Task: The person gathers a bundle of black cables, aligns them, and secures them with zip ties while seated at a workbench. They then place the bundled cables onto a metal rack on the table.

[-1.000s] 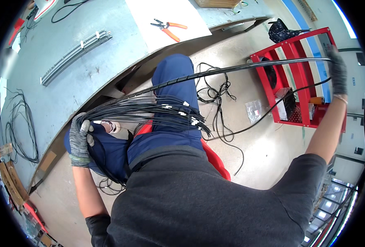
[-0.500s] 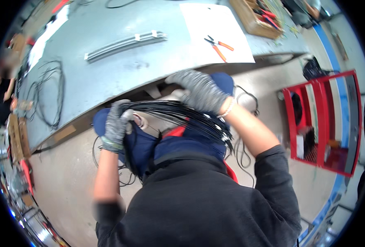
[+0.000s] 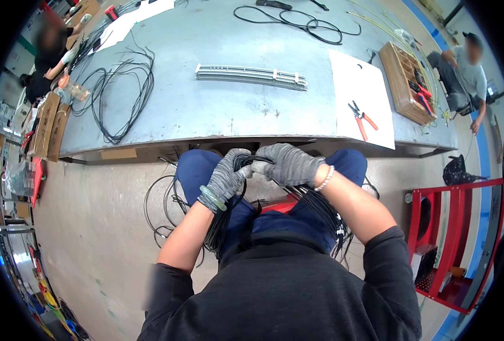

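Observation:
Across my lap hangs a thick bundle of thin black cables (image 3: 319, 209), with small white tags near its right end. My left hand (image 3: 228, 177), in a grey knit glove, is closed round the bundle above my left thigh. Close beside it my right hand (image 3: 289, 165), gloved alike, grips the same bundle with fingers curled over and thumb toward the left hand. The cables arch up between the two hands and drop down on both sides. Fingertips of the right hand are partly hidden.
On the grey table (image 3: 167, 122) lie grey slotted strips (image 3: 252, 78), a loose black cable coil (image 3: 118, 94), orange-handled pliers (image 3: 363, 120) on white paper (image 3: 351, 79) and a wooden toolbox (image 3: 405, 85). A red cart (image 3: 445, 238) stands right. Co-workers sit at far left and right.
My hands have come together on the bundle; before, they were well apart with the right one open above it. My view has turned, showing more of the table.

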`<act>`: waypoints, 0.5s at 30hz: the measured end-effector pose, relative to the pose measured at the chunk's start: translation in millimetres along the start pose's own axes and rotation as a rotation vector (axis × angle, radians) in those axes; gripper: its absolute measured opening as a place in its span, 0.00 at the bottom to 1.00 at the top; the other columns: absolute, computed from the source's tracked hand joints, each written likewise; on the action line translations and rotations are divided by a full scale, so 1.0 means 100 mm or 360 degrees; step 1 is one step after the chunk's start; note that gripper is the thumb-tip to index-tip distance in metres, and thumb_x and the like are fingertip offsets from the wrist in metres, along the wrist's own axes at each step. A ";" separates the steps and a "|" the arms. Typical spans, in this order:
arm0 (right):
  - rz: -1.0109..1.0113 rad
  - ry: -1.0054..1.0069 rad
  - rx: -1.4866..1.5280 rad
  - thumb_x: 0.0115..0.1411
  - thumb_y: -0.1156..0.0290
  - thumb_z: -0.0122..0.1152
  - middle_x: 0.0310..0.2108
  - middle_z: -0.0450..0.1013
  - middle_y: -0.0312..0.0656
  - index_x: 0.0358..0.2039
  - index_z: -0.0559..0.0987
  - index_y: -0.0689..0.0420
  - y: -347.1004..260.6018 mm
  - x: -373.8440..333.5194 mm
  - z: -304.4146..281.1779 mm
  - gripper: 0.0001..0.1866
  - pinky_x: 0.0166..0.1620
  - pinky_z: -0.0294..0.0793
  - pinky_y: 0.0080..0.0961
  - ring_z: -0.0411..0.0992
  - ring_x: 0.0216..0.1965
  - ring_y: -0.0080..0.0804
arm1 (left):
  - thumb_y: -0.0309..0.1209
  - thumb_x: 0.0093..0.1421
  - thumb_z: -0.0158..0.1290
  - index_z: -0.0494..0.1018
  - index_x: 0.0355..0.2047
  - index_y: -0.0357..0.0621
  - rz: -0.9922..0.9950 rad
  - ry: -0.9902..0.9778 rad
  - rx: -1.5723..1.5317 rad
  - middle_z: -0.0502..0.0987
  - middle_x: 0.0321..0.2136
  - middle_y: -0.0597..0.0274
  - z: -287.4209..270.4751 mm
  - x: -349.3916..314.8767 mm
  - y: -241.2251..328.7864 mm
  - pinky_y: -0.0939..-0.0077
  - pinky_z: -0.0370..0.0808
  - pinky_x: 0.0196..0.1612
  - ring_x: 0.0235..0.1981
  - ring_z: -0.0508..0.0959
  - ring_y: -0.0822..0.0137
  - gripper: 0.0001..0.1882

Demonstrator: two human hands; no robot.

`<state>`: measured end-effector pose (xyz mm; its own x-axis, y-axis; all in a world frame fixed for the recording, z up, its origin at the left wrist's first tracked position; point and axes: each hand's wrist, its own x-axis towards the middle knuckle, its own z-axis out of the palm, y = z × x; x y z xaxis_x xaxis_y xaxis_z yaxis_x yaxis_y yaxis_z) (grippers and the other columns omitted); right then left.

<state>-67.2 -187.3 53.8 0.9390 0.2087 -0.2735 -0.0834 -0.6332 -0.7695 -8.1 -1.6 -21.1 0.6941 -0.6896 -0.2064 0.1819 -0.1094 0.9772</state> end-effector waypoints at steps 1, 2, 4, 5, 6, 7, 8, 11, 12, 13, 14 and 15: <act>0.0182 -0.0082 0.0143 0.61 0.55 0.52 0.25 0.74 0.50 0.36 0.77 0.62 -0.12 0.02 0.01 0.20 0.37 0.72 0.36 0.74 0.29 0.46 | 0.23 0.56 0.55 0.66 0.49 0.37 0.0095 -0.0009 0.0051 0.75 0.37 0.57 0.00 0.00 -0.02 0.77 0.74 0.40 0.36 0.75 0.72 0.20; 0.0211 -0.0036 0.0197 0.61 0.55 0.53 0.24 0.74 0.49 0.36 0.77 0.62 -0.09 0.07 0.06 0.20 0.37 0.72 0.36 0.74 0.28 0.45 | 0.24 0.57 0.55 0.66 0.50 0.37 0.0060 -0.0009 0.0071 0.75 0.37 0.57 -0.02 -0.03 -0.03 0.76 0.74 0.41 0.36 0.75 0.71 0.20; 0.0218 0.0055 0.0289 0.61 0.56 0.52 0.23 0.74 0.48 0.36 0.77 0.62 0.01 0.12 0.14 0.19 0.36 0.72 0.35 0.74 0.27 0.41 | 0.26 0.58 0.55 0.65 0.50 0.37 -0.0001 -0.0022 0.0122 0.75 0.37 0.57 -0.05 -0.08 0.05 0.75 0.74 0.42 0.38 0.76 0.71 0.20; 0.0200 0.0092 0.0325 0.62 0.56 0.52 0.23 0.74 0.48 0.35 0.77 0.62 0.04 0.08 0.15 0.19 0.36 0.72 0.34 0.74 0.27 0.40 | 0.28 0.59 0.54 0.65 0.51 0.37 0.0026 -0.0036 0.0078 0.75 0.36 0.58 -0.06 -0.09 0.05 0.77 0.74 0.41 0.36 0.75 0.71 0.20; 0.0181 0.0128 0.0364 0.62 0.57 0.52 0.22 0.74 0.47 0.35 0.77 0.61 0.07 0.06 0.17 0.18 0.35 0.72 0.33 0.74 0.27 0.38 | 0.29 0.60 0.53 0.65 0.51 0.37 0.0052 -0.0050 0.0036 0.75 0.36 0.59 -0.08 -0.10 0.03 0.78 0.74 0.40 0.35 0.75 0.72 0.19; 0.0164 0.0164 0.0376 0.62 0.57 0.51 0.22 0.74 0.47 0.35 0.77 0.61 0.09 0.04 0.20 0.18 0.35 0.72 0.32 0.74 0.27 0.37 | 0.31 0.61 0.53 0.65 0.51 0.38 0.0078 -0.0066 -0.0006 0.75 0.35 0.59 -0.09 -0.12 0.03 0.79 0.73 0.38 0.33 0.75 0.73 0.19; 0.0147 0.0202 0.0388 0.62 0.57 0.51 0.22 0.74 0.47 0.35 0.77 0.61 0.10 0.03 0.23 0.18 0.35 0.72 0.32 0.74 0.27 0.37 | 0.36 0.64 0.49 0.67 0.51 0.40 -0.0073 -0.0151 -0.0323 0.75 0.30 0.63 -0.12 -0.16 0.04 0.83 0.71 0.33 0.27 0.72 0.77 0.18; 0.0152 0.0239 0.0365 0.64 0.58 0.49 0.22 0.74 0.45 0.34 0.76 0.61 0.05 0.00 0.22 0.17 0.34 0.72 0.30 0.74 0.26 0.34 | 0.37 0.65 0.46 0.68 0.50 0.41 0.0039 -0.0046 -0.0486 0.73 0.25 0.66 -0.08 -0.16 -0.03 0.85 0.68 0.26 0.22 0.68 0.80 0.17; 0.0140 0.0244 0.0379 0.64 0.57 0.49 0.21 0.74 0.45 0.34 0.76 0.61 0.05 0.01 0.22 0.18 0.33 0.72 0.30 0.74 0.25 0.33 | 0.37 0.66 0.44 0.68 0.49 0.42 0.0062 -0.0015 -0.0393 0.72 0.23 0.68 -0.05 -0.15 0.01 0.83 0.68 0.24 0.22 0.68 0.80 0.16; 0.0128 0.0250 0.0392 0.64 0.56 0.48 0.21 0.73 0.45 0.33 0.76 0.61 0.04 0.02 0.21 0.19 0.33 0.73 0.30 0.74 0.23 0.33 | 0.37 0.66 0.44 0.68 0.49 0.43 0.0047 -0.0006 -0.0376 0.71 0.23 0.68 -0.03 -0.15 0.01 0.84 0.66 0.21 0.19 0.67 0.80 0.16; 0.0250 0.0197 0.0399 0.64 0.56 0.48 0.20 0.73 0.44 0.32 0.76 0.61 0.01 0.02 0.18 0.20 0.31 0.73 0.30 0.73 0.22 0.32 | 0.38 0.66 0.44 0.67 0.50 0.43 0.0033 0.0003 -0.0359 0.71 0.23 0.67 0.00 -0.14 0.01 0.84 0.64 0.18 0.16 0.65 0.79 0.16; 0.0368 0.0142 0.0409 0.64 0.55 0.48 0.19 0.73 0.44 0.31 0.76 0.62 -0.13 0.02 0.12 0.21 0.30 0.73 0.29 0.73 0.20 0.32 | 0.38 0.66 0.44 0.67 0.50 0.43 0.0016 0.0016 -0.0339 0.70 0.22 0.67 0.01 -0.15 0.00 0.84 0.62 0.15 0.13 0.64 0.79 0.16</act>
<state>-68.5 -169.4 56.6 0.9099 0.0089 -0.4147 -0.3677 -0.4457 -0.8162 -19.1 7.8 -17.7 0.7032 -0.6828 -0.1980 0.3171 0.0519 0.9470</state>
